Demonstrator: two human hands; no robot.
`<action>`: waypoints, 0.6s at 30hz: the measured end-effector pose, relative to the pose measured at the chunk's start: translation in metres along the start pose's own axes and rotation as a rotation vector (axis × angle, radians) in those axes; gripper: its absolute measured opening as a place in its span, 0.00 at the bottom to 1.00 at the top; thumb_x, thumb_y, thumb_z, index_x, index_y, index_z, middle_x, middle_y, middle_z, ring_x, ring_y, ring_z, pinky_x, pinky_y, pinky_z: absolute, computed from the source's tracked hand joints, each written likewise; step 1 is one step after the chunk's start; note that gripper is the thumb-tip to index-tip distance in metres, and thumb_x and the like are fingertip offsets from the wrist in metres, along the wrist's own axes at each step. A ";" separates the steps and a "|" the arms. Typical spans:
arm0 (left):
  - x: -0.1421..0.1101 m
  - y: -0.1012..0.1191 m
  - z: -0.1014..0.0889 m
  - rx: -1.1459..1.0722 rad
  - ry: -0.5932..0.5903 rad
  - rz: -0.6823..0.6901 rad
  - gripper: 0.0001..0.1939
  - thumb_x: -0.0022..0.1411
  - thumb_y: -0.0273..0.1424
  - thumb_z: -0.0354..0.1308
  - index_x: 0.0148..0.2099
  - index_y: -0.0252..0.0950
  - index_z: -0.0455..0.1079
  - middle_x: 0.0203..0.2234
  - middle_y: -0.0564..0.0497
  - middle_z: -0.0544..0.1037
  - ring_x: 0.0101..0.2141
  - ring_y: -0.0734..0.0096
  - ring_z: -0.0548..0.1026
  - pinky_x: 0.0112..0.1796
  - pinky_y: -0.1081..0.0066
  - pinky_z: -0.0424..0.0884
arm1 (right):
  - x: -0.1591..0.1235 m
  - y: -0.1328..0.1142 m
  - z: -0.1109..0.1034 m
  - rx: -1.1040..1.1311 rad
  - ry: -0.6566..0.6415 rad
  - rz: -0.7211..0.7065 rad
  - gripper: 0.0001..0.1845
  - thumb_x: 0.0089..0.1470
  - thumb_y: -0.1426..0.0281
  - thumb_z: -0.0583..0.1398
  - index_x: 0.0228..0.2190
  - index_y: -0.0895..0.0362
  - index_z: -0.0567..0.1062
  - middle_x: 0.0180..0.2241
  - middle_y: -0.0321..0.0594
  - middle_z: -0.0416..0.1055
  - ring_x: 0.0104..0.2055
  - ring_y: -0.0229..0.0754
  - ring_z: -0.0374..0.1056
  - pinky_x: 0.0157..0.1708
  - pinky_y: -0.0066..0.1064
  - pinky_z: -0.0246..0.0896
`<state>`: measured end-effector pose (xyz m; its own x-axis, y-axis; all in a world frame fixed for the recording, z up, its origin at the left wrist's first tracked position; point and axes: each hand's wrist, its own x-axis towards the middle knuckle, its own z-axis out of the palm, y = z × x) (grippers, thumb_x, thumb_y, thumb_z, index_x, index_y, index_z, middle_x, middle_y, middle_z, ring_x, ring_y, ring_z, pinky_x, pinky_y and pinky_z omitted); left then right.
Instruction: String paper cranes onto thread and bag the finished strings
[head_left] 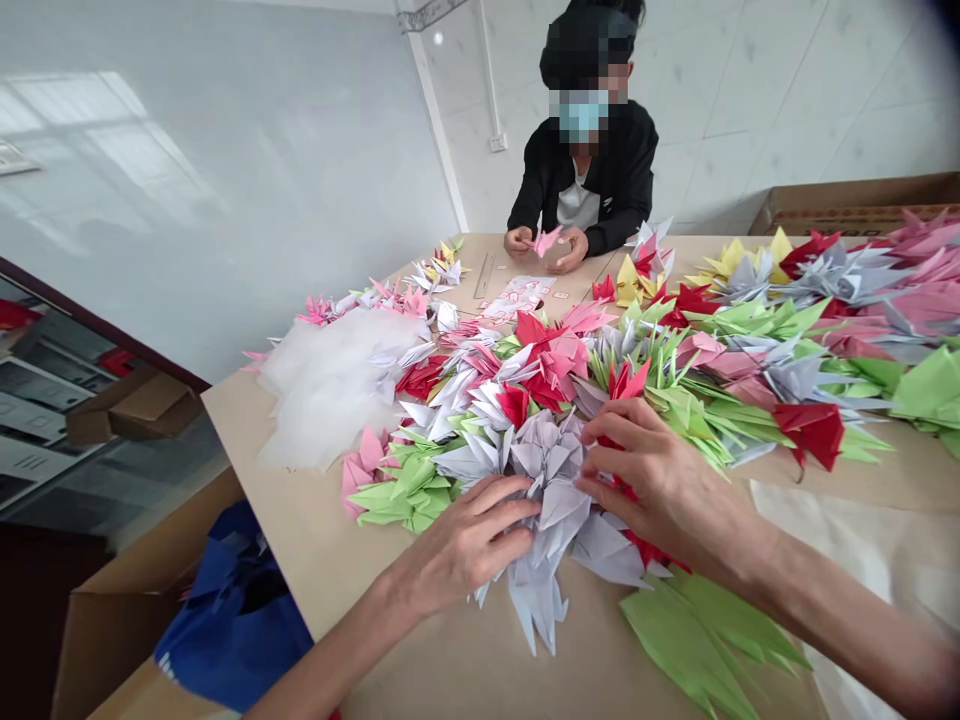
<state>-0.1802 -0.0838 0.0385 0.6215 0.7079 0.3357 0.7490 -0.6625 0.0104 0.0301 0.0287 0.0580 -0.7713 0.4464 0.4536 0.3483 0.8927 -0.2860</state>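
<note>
Two bare hands work at a tan tabletop (315, 530), one at either side of a cluster of lavender-grey folded-paper cranes (546, 455) near the table's front edge. Left hand (472, 540): palm down, fingers loosely bent and a little parted, tips on the cluster's left side. Right hand (649, 465): fingers curved and spread apart, tips at the cluster's right side. Pointed lavender paper tips hang toward the viewer between and below the hands. Just left of the cluster, light-green folded paper (412, 485) with pink folded paper (367, 460) beside it. Behind, a dense spread of folded cranes in red, pink, white and green, running far along the right side, with yellow ones toward the back. Larger green folded paper (697, 630) lies below the right wrist; a white sheet (847, 530) lies partly under the right forearm. On the left part of the table, a heap of translucent white material (337, 385). Across the table, a person (581, 180) in a black jacket holds a pink paper crane (546, 241) between both hands; small papers with red marks (521, 297) lie in front. Lower left, beside the table: an open cardboard box (112, 625) with a blue bag or cloth (229, 620), which of the two unclear. Back right, beyond the table, a long cardboard carton (847, 200).
</note>
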 end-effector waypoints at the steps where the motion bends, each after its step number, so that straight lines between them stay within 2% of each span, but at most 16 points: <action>1: 0.000 0.000 -0.001 -0.022 0.017 -0.019 0.07 0.61 0.20 0.51 0.32 0.32 0.68 0.40 0.46 0.76 0.51 0.59 0.66 0.48 0.62 0.70 | 0.002 -0.003 0.004 -0.031 0.001 -0.006 0.08 0.53 0.69 0.60 0.24 0.57 0.75 0.35 0.44 0.70 0.48 0.49 0.61 0.45 0.41 0.63; 5: -0.001 -0.001 0.000 -0.137 0.103 -0.136 0.13 0.59 0.13 0.46 0.32 0.32 0.68 0.39 0.46 0.76 0.51 0.62 0.66 0.46 0.65 0.71 | 0.009 -0.009 0.022 -0.198 0.006 -0.047 0.04 0.45 0.72 0.66 0.23 0.59 0.76 0.35 0.44 0.72 0.50 0.54 0.60 0.53 0.51 0.54; 7: -0.001 -0.003 0.002 -0.182 0.161 -0.194 0.17 0.57 0.11 0.43 0.31 0.33 0.67 0.37 0.47 0.76 0.50 0.65 0.67 0.45 0.66 0.71 | 0.009 -0.008 0.027 -0.224 0.008 -0.062 0.04 0.46 0.76 0.65 0.22 0.59 0.75 0.35 0.43 0.72 0.49 0.52 0.60 0.55 0.52 0.51; 9: 0.001 -0.004 0.002 -0.210 0.217 -0.239 0.18 0.55 0.10 0.43 0.30 0.34 0.67 0.36 0.48 0.76 0.49 0.66 0.68 0.43 0.67 0.71 | 0.007 -0.004 0.026 -0.169 0.018 -0.047 0.07 0.50 0.75 0.62 0.21 0.58 0.74 0.33 0.41 0.73 0.48 0.50 0.61 0.52 0.49 0.54; 12: 0.009 -0.005 -0.003 -0.241 0.288 -0.303 0.18 0.54 0.10 0.43 0.29 0.34 0.67 0.35 0.49 0.77 0.47 0.67 0.69 0.43 0.67 0.70 | 0.002 0.003 0.011 -0.004 0.050 0.070 0.09 0.55 0.73 0.58 0.25 0.57 0.75 0.33 0.40 0.72 0.43 0.46 0.62 0.43 0.39 0.61; 16: 0.028 -0.003 -0.018 -0.287 0.390 -0.386 0.16 0.55 0.12 0.44 0.32 0.35 0.68 0.35 0.49 0.76 0.43 0.69 0.71 0.43 0.67 0.69 | 0.002 0.006 -0.018 0.210 0.060 0.254 0.07 0.56 0.71 0.57 0.27 0.56 0.74 0.30 0.36 0.72 0.34 0.38 0.65 0.34 0.30 0.61; 18: 0.039 -0.003 -0.026 -0.304 0.399 -0.429 0.14 0.57 0.14 0.46 0.35 0.35 0.68 0.35 0.49 0.76 0.42 0.71 0.71 0.43 0.68 0.68 | 0.004 0.006 -0.030 0.264 0.037 0.330 0.08 0.56 0.69 0.57 0.27 0.55 0.73 0.27 0.33 0.72 0.29 0.35 0.65 0.29 0.27 0.59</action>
<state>-0.1641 -0.0608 0.0763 0.1059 0.8183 0.5650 0.7764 -0.4230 0.4671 0.0448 0.0374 0.0838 -0.6200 0.7117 0.3302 0.4213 0.6570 -0.6251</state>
